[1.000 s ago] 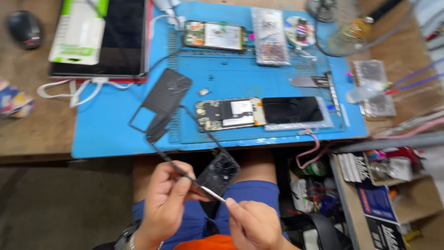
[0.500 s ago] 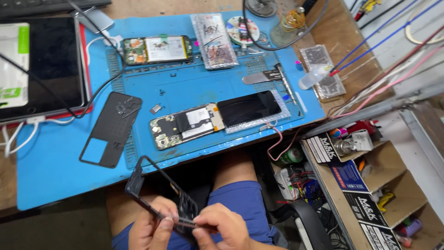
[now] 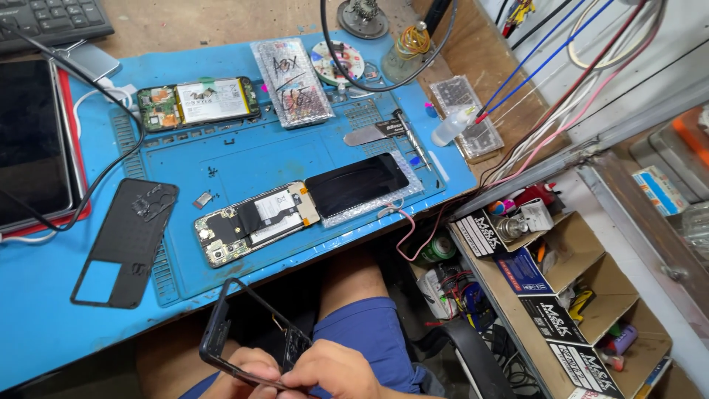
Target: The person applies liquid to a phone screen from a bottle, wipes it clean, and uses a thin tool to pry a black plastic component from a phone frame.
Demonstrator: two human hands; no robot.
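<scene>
Low in the picture, over my lap, both hands hold a black phone frame (image 3: 221, 325). My left hand (image 3: 247, 369) grips its lower edge. My right hand (image 3: 343, 373) pinches the same edge beside it; any tool in it is hidden. On the blue work mat (image 3: 251, 155) above lie an opened phone with its board exposed (image 3: 255, 222), a black screen panel on bubble wrap (image 3: 358, 185), and a black back cover (image 3: 125, 240).
A second opened phone (image 3: 199, 103) and a bagged part (image 3: 292, 81) lie at the mat's far side. A tablet (image 3: 29, 140) sits at the left, a keyboard (image 3: 52, 22) at the top left. Open cardboard boxes of parts (image 3: 569, 288) stand to the right, under hanging cables (image 3: 546, 74).
The view has swung right and the hands have dropped toward the bottom edge. Both hands keep hold of the phone frame, now lower over the lap.
</scene>
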